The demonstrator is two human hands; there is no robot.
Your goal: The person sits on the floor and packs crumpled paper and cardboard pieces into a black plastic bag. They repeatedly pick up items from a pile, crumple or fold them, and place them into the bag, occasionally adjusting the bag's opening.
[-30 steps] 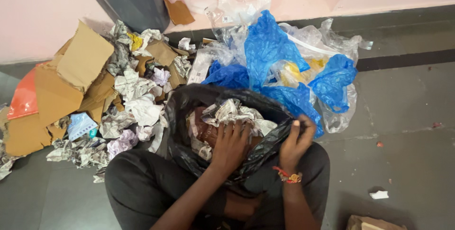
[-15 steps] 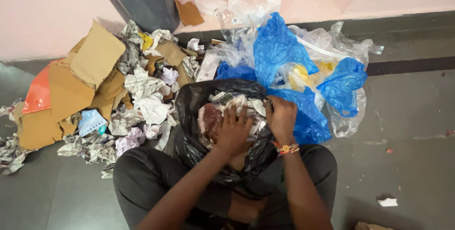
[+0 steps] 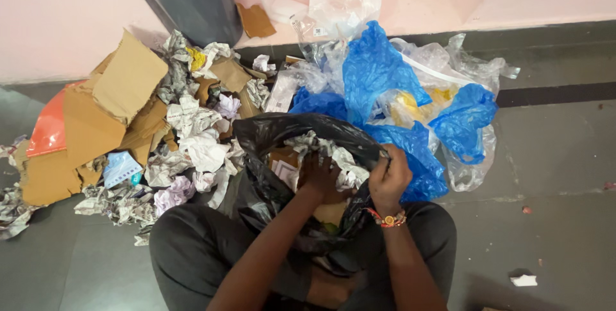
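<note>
A black rubbish bag (image 3: 269, 176) is held upright on the floor (image 3: 558, 221), just in front of the crossed legs of the seated person and touching them, with its mouth wide open. The left hand (image 3: 321, 176) is pushed down into the bag's mouth and is pressed on the crumpled paper (image 3: 333, 154) packed inside; its fingers are curled into the paper, though whether a piece is actually gripped cannot be told. The right hand (image 3: 388, 179) is closed on the bag's rim at its right side, the black plastic being pinched in the fist, and a red and yellow thread band (image 3: 387, 220) is worn at that wrist. Just behind the bag, towards the wall, a heap of blue plastic bags (image 3: 378, 74) and clear plastic bags (image 3: 475, 70) is piled, touching the black bag's far edge. To the left of the bag, loose crumpled paper (image 3: 192, 138) is scattered over the floor, mixed with torn brown cardboard pieces (image 3: 96, 118) and an orange sheet (image 3: 48, 131) near the left edge. A grey bin (image 3: 186, 0) is stood against the pink wall (image 3: 58, 16) at the far left. A small white scrap (image 3: 525, 280) is lain alone on the floor, well apart at the near right.
</note>
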